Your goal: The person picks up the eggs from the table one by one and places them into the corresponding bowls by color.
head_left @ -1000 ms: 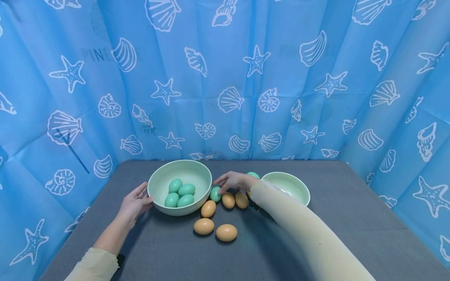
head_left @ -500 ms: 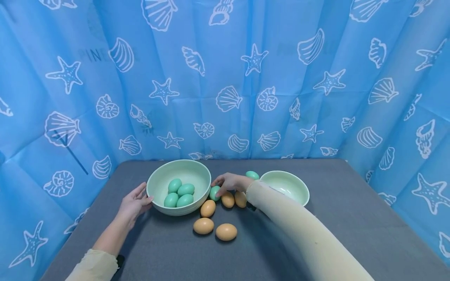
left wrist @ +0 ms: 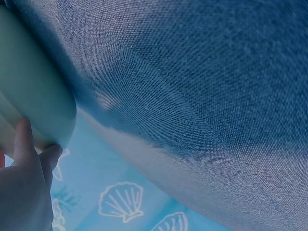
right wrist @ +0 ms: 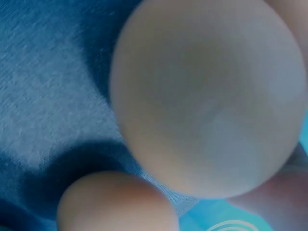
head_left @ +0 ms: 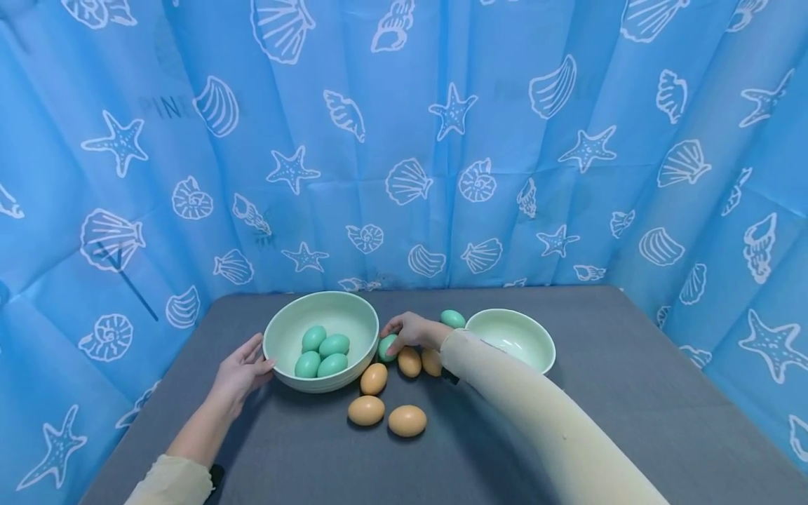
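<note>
In the head view my left hand [head_left: 241, 370] rests against the left side of a large pale-green bowl [head_left: 284, 319], fingers near its rim. The left wrist view shows fairly straight fingers [left wrist: 23, 139] touching the bowl's outer wall [left wrist: 43, 82]. Several green eggs [head_left: 334, 344] lie inside. Just right of the bowl, my right hand [head_left: 413, 330] reaches down and pinches a green egg [head_left: 388, 348] between thumb and fingers. Brown eggs [head_left: 409, 362] sit right beside that hand. A large, blurred brown egg [right wrist: 207, 96] fills most of the right wrist view, partly hiding the hand.
Loose brown eggs [head_left: 407, 421] lie on the grey cloth-covered table [head_left: 303, 456] in front of the bowl. Behind my right forearm are another green egg [head_left: 452, 319] and a smaller pale-green bowl [head_left: 527, 333], partly covered by the sleeve. A blue shell-patterned curtain [head_left: 404, 140] surrounds the table.
My right thumb and fingers have settled closer around the green egg beside the large bowl. The left hand stays at the bowl; the camera view shifts slightly.
</note>
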Demonstrator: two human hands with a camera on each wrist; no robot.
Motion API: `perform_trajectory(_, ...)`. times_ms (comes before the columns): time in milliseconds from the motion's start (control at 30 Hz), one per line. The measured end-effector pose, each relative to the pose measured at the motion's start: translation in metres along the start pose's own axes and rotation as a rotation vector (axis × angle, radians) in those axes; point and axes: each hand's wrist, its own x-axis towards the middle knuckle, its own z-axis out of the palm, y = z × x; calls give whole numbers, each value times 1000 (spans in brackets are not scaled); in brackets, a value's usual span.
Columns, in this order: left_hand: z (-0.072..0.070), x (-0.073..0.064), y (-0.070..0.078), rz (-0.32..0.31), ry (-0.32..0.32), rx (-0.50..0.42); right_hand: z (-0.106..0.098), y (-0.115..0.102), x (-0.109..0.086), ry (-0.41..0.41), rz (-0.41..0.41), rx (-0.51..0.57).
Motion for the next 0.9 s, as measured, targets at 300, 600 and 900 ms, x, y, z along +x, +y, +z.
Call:
perform_trajectory(300, 1, 0, -3, -4, 9, -5, -12, 3, -6, 73, 5, 131)
perform_trajectory(600, 0, 0, -1, 2, 1, 4, -28, -11, -19, 93, -11, 229)
perform_trajectory(900, -1, 0, 0, 4, 1, 6, -34, -22, -23, 81, 0, 312)
